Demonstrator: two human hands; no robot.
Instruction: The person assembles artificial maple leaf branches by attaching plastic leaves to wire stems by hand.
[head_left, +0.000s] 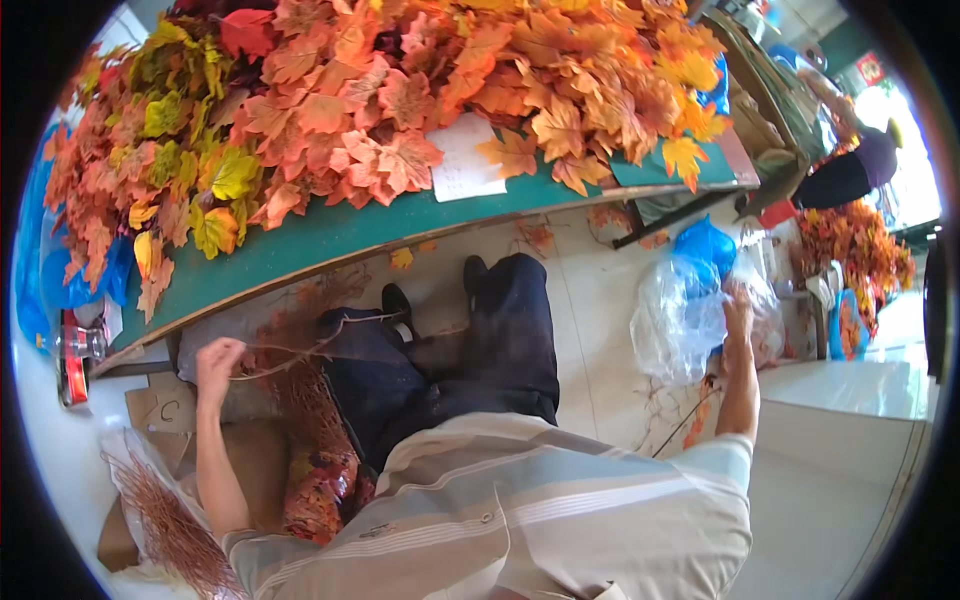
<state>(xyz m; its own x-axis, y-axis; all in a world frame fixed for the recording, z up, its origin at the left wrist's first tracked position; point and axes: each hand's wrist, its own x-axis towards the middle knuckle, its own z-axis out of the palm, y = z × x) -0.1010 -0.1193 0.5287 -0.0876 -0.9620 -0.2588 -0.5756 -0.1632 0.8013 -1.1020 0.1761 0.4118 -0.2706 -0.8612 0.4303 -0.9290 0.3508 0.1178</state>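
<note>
Off to the left, my left hand (220, 362) is closed in a pinch on thin brown twigs (285, 352). They stretch right over my thigh, partly blurred. My right arm reaches out to the far right. There my right hand (738, 303) is curled among clear plastic bags (678, 318), touching them; what its fingers hold, if anything, I cannot make out. Beside my left leg stands a bundle of reddish-brown stems (305, 400), its lower end wrapped in a red patterned cover (318, 490).
Artificial maple leaves (400, 95) in orange, red and yellow heap over the green table (330, 235) ahead, with white paper (466, 165). More stems (170, 510) lie in plastic at lower left. A blue bag (706, 243) sits beyond my right hand. Another person (850, 170) is at far right.
</note>
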